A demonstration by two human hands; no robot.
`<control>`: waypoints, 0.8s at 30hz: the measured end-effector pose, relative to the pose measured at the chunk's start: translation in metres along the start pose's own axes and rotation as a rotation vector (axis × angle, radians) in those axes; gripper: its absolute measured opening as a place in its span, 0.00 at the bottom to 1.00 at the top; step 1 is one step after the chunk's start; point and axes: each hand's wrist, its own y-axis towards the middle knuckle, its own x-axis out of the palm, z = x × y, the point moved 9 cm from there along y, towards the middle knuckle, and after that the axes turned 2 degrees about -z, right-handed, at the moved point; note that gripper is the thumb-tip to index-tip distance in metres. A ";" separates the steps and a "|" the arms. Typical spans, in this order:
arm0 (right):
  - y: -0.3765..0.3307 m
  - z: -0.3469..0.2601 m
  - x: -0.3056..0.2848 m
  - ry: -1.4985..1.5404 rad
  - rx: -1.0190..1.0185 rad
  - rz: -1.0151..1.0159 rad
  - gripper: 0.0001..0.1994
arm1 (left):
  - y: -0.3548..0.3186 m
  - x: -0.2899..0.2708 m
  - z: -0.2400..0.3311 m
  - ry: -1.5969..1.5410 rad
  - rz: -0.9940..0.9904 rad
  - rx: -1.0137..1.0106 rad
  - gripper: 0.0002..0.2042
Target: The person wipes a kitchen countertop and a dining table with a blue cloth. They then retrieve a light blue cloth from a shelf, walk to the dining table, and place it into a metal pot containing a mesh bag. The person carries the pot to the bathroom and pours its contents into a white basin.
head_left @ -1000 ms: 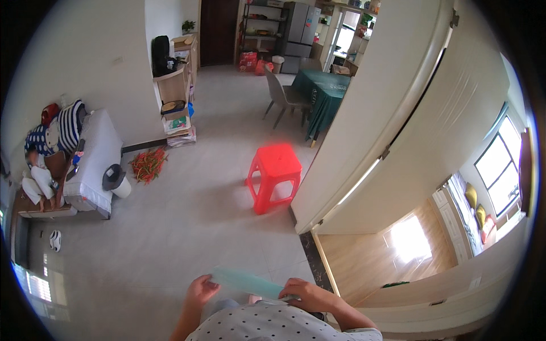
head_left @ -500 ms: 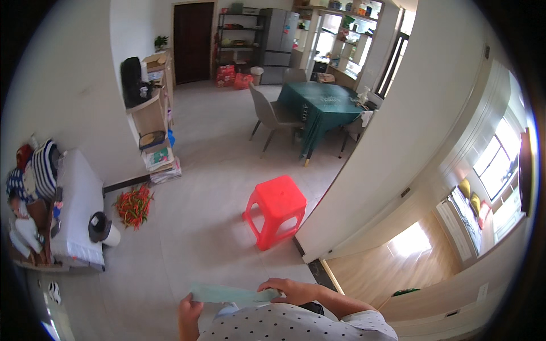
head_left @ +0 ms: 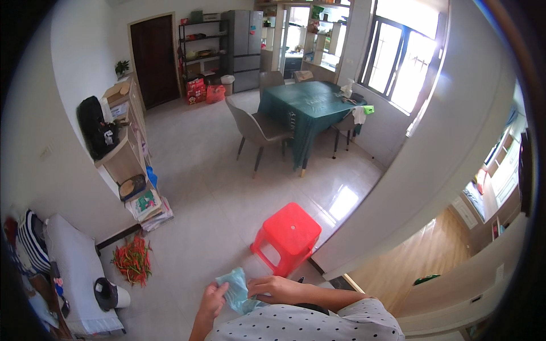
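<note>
Both of my hands hold a pale blue-green piece of cloth [head_left: 236, 290], crumpled between them low in the view, close to my body. My left hand [head_left: 211, 301] grips its left side from below. My right hand [head_left: 272, 288] pinches its right side, with the forearm in a polka-dot sleeve running off to the right. A red plastic stool [head_left: 287, 234] stands on the tiled floor just beyond my hands.
A dining table with a green cloth [head_left: 310, 111] and grey chairs [head_left: 256, 131] stands farther back. Shelves [head_left: 122, 153] line the left wall. Red chillies [head_left: 132, 260] lie spread on the floor beside a white-covered bench [head_left: 74, 273]. A white wall corner [head_left: 398, 187] rises on the right.
The view has swung up and to the right, showing more of the dining area. The cloth was stretched flat between my hands; now it is bunched up between them.
</note>
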 end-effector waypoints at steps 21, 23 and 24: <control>0.295 0.257 -0.267 0.234 0.472 0.510 0.11 | 0.375 -0.041 0.231 0.702 -0.428 -0.016 0.09; 0.292 0.285 -0.301 0.429 0.422 0.744 0.10 | 0.414 -0.036 0.256 0.690 -0.485 -0.040 0.09; 0.292 0.295 -0.314 0.596 0.441 0.810 0.09 | 0.434 -0.031 0.271 0.702 -0.513 -0.060 0.09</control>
